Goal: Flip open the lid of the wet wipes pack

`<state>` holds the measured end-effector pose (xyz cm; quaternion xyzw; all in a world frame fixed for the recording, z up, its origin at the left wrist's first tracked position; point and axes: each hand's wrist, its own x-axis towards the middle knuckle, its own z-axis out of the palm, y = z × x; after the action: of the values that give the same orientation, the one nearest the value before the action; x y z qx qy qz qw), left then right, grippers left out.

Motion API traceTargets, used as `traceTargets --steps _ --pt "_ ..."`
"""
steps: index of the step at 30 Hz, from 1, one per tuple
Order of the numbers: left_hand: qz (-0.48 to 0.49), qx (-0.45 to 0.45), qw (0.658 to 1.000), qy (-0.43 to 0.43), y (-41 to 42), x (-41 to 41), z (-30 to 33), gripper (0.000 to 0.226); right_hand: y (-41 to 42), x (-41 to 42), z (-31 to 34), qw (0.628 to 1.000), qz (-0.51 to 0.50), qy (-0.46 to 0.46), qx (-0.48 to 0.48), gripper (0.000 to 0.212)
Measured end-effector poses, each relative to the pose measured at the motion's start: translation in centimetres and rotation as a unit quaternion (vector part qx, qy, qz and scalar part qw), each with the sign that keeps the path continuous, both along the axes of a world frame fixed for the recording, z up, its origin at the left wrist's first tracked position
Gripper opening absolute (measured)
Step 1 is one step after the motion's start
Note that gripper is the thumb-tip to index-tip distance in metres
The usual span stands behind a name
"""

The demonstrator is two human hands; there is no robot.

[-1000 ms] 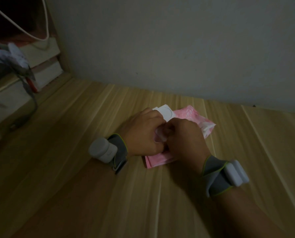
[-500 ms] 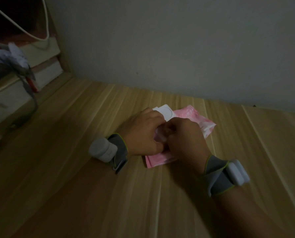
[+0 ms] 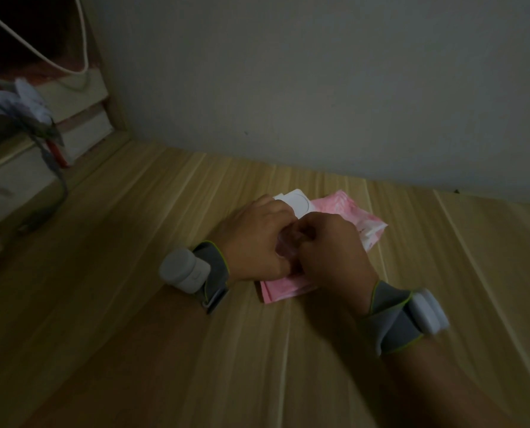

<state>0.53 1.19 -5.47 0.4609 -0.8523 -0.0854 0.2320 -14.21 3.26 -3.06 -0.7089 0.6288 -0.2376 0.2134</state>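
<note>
Under both hands (image 3: 294, 248), pink wipes pack (image 3: 365, 223)

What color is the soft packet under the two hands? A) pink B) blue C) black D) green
A: the packet lying on the wooden table under the left hand and right hand is pink, with a white lid flap open at its top.

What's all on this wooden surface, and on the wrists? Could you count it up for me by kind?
Hands: 2, left and right, both on the pack
Pink packs: 1, lying on the wood
White lids: 1, flipped open on the pack
Wrist bands: 2, left and right
Total: 6
</note>
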Motion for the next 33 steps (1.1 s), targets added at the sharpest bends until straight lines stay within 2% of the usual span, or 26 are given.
traceTargets --steps 25,29,33 --pt "-0.022 -0.012 0.999 0.020 -0.01 -0.04 -0.08 0.021 0.55 0.47 0.48 0.999 0.011 -0.035 0.032 0.017" --pt "0.000 0.001 1.000 -0.001 -0.39 -0.05 -0.40 0.030 0.55 0.36 0.61 0.998 0.022 -0.049 0.035 0.016" --pt "0.006 -0.001 1.000 -0.006 -0.61 0.08 -0.79 0.028 0.55 0.23 0.58 0.996 0.051 -0.069 0.030 0.015"
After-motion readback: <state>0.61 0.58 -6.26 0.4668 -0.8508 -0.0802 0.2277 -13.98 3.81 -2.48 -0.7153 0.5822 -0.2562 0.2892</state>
